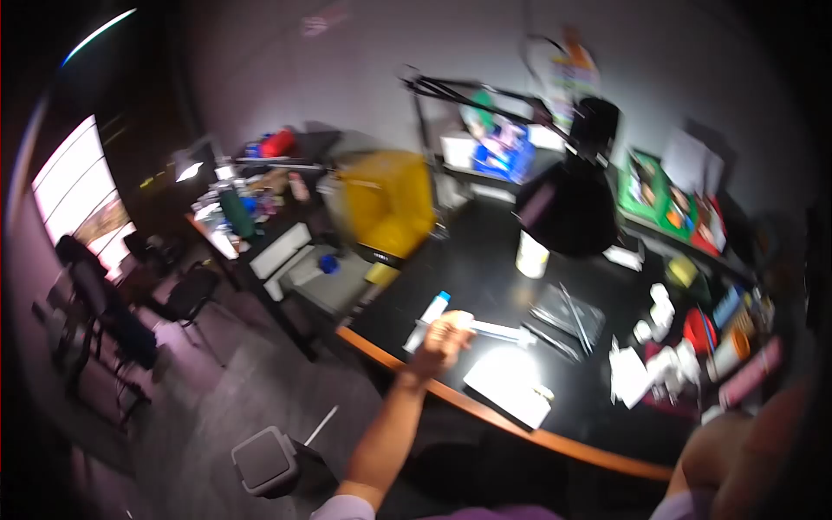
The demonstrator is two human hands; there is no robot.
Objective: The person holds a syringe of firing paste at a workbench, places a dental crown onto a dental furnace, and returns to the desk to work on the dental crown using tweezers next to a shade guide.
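Note:
My left hand (449,338) is over the front left of the black desk, its fingers closed round one end of a slim silvery bar-shaped tool (501,331). The tool points right and has a wider far end; blur hides its exact kind. Just left of the hand lies a pale tube with a blue cap (442,299). Below the tool, a white sheet or pad (503,379) glows under the lamp. A dark flat pouch (568,316) with thin tools on it is further right. Of my right arm only a bent, blurred part shows at the lower right; its hand is out of view.
A black desk lamp (568,204) hangs over the desk (433,269). Crumpled white tissue (672,368), bottles and a pink roll (750,371) crowd the right side. Behind are green bins (646,186); to the left, a yellow box (386,199), a chair (192,293) and a grey bin (264,459).

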